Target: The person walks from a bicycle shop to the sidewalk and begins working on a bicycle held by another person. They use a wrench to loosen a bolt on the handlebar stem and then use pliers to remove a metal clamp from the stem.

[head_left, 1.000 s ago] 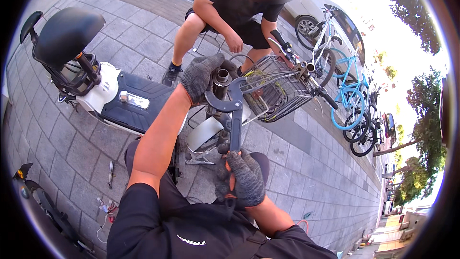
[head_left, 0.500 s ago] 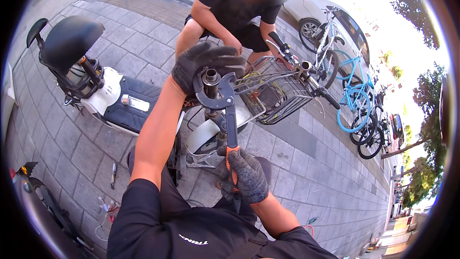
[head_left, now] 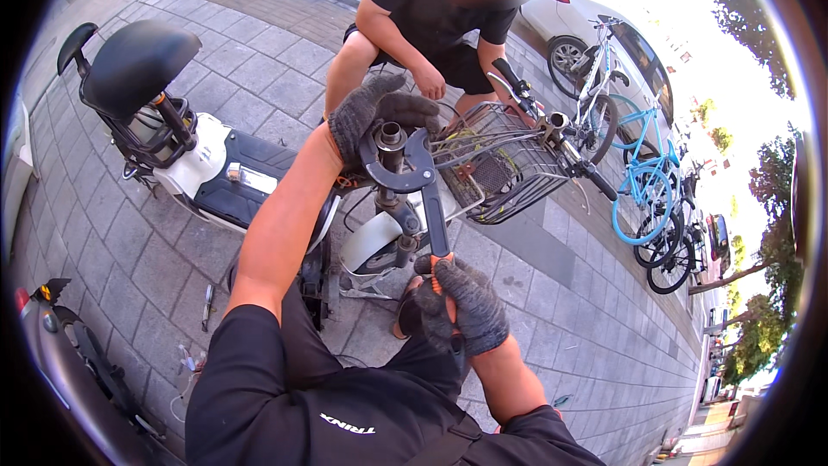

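A large hook wrench (head_left: pixel 438 216) with black jaws and an orange-and-black handle curves around the upright steel steering tube (head_left: pixel 392 140) of a scooter. My right hand (head_left: pixel 470 306), in a grey knit glove, is closed around the handle near my lap. At the far left side of the tube, my gloved left hand (head_left: pixel 362 125) cups the wrench head, its fingers bent behind the tube and partly hidden. Below the jaws are the fork and the white front fender (head_left: pixel 369 243). The removed handlebar (head_left: pixel 565 142) and wire basket (head_left: pixel 509 164) hang to the right of the tube, joined by cables.
Opposite me crouches a person (head_left: pixel 431 34) in dark clothes, one arm near the handlebar. The scooter's black seat (head_left: pixel 142 65) stands left. A slim metal tool (head_left: pixel 208 306) lies on the paving. Bicycles (head_left: pixel 642 194) and a car (head_left: pixel 565 17) stand right; another vehicle (head_left: pixel 69 371) is lower left.
The wrench handle has swung slightly to the right, with my right hand on it. My left hand stays at the wrench head. The whole view has shifted a little.
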`<action>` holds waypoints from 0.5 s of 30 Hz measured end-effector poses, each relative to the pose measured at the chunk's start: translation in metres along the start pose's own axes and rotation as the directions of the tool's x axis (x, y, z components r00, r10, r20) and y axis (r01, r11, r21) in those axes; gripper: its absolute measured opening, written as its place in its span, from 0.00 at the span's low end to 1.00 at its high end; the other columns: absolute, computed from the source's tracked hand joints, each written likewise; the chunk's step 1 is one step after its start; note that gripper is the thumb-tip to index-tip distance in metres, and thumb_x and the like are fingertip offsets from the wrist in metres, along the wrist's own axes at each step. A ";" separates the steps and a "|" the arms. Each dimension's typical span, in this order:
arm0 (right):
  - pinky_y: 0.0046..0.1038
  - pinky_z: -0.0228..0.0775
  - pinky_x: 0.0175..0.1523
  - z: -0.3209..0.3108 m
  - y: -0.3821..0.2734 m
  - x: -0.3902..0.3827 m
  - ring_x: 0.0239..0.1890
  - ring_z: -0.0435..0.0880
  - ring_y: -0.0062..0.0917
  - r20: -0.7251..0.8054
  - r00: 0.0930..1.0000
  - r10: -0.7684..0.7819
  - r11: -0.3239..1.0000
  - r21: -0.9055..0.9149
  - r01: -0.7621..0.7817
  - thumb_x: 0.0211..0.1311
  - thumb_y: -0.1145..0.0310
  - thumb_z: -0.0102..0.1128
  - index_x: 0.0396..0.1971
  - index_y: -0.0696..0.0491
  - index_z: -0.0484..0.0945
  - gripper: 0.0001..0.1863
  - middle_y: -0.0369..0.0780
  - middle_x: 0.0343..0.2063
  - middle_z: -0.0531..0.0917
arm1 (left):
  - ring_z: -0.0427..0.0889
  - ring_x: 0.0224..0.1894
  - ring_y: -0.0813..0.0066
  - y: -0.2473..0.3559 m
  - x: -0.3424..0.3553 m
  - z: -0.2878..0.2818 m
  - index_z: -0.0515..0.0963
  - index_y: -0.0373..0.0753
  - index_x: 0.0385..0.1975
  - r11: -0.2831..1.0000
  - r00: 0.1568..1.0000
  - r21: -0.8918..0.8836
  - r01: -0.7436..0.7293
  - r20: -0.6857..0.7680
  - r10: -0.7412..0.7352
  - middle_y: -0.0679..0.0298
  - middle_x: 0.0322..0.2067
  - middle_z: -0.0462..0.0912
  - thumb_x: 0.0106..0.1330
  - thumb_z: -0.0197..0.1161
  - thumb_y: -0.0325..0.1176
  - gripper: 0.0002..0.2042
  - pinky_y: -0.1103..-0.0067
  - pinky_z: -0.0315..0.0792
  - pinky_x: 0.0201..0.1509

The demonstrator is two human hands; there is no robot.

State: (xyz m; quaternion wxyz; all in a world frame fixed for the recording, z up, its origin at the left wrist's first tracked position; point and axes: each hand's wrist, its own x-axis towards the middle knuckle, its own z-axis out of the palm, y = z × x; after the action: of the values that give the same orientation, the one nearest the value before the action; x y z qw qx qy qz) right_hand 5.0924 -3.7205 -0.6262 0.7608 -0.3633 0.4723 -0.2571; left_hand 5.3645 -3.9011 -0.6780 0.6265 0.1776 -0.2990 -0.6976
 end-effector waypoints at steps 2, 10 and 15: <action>0.24 0.61 0.16 -0.011 -0.011 -0.001 0.12 0.73 0.23 0.103 0.994 0.038 0.996 0.072 -0.046 0.72 0.59 0.57 0.52 0.61 0.74 0.21 0.41 0.20 0.79 | 0.89 0.41 0.54 0.000 -0.003 0.003 0.71 0.29 0.55 1.000 1.000 -0.003 -0.012 -0.011 0.012 0.45 0.42 0.86 0.69 0.60 0.45 0.24 0.67 0.85 0.43; 0.26 0.63 0.10 -0.049 -0.067 0.014 0.08 0.73 0.23 0.176 0.969 0.172 0.985 -0.040 -0.168 0.74 0.59 0.54 0.54 0.61 0.73 0.20 0.43 0.20 0.79 | 0.88 0.44 0.55 0.001 -0.024 0.018 0.72 0.27 0.55 0.995 0.999 -0.092 -0.035 -0.025 0.033 0.46 0.45 0.85 0.72 0.56 0.43 0.23 0.68 0.84 0.44; 0.31 0.76 0.19 -0.063 -0.078 -0.004 0.19 0.85 0.32 0.133 0.975 -0.177 0.959 -0.197 0.201 0.70 0.62 0.58 0.58 0.63 0.71 0.24 0.51 0.32 0.84 | 0.86 0.45 0.64 0.008 -0.025 0.024 0.77 0.29 0.50 0.909 0.994 0.404 -0.104 0.024 0.103 0.51 0.44 0.86 0.71 0.57 0.41 0.19 0.74 0.81 0.50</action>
State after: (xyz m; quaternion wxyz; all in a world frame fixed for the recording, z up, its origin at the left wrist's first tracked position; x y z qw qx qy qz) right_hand 5.0300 -3.7842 -0.5798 0.7158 -0.4992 0.4155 -0.2565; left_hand 5.3590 -3.8720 -0.6579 0.6119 0.2866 -0.4465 -0.5866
